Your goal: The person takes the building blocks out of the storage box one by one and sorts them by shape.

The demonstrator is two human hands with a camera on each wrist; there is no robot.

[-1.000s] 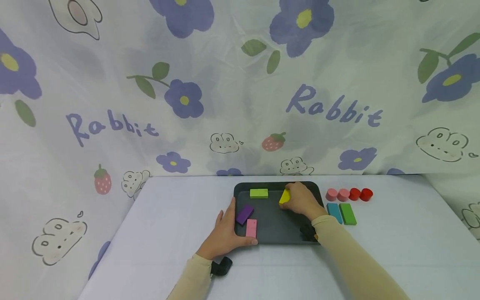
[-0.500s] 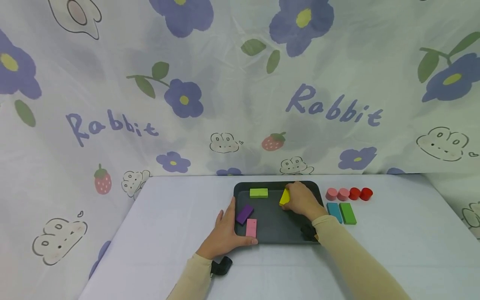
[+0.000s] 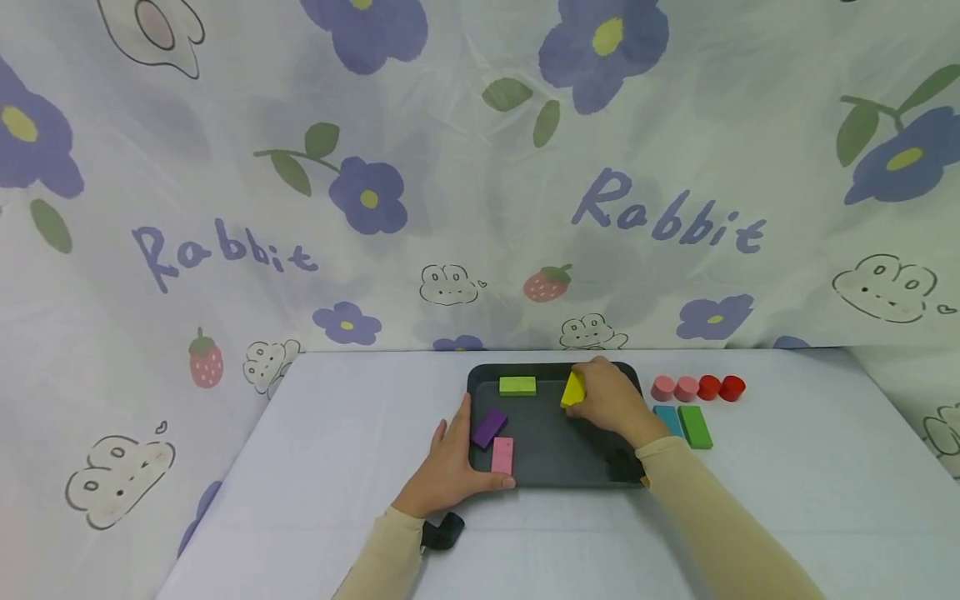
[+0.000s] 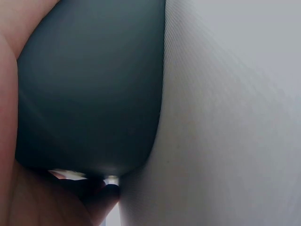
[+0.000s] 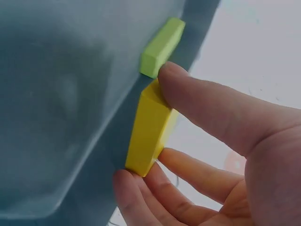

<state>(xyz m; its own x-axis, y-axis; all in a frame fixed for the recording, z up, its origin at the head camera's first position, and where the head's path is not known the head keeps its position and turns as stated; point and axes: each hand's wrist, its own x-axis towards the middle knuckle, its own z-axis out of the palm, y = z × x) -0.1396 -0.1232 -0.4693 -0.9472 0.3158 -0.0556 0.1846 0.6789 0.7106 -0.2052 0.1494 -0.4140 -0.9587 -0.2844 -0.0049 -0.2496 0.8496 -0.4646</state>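
Note:
In the head view, my right hand [image 3: 615,402] pinches a yellow block [image 3: 573,390] at the back right of a dark grey baking tray [image 3: 558,483]. The right wrist view shows the yellow block [image 5: 149,129] between thumb and fingertips, tilted, near the light green block [image 5: 162,47]. My left hand [image 3: 452,471] rests against the tray's front left corner, thumb along the front edge and straight fingers along the left side. Inside the tray lie a light green block [image 3: 517,387], a purple block [image 3: 490,429] and a pink block [image 3: 503,457].
Right of the tray, on the white table [image 3: 787,483], stand two pink cylinders [image 3: 675,388] and two red cylinders [image 3: 722,388]. In front of them lie a blue block [image 3: 667,419], partly hidden by the right arm, and a green block [image 3: 696,427]. A patterned cloth [image 3: 480,217] hangs behind.
My right hand and forearm have shifted slightly to the right. The yellow block has moved slightly up and right in the head view with them. My left hand stays at the tray corner.

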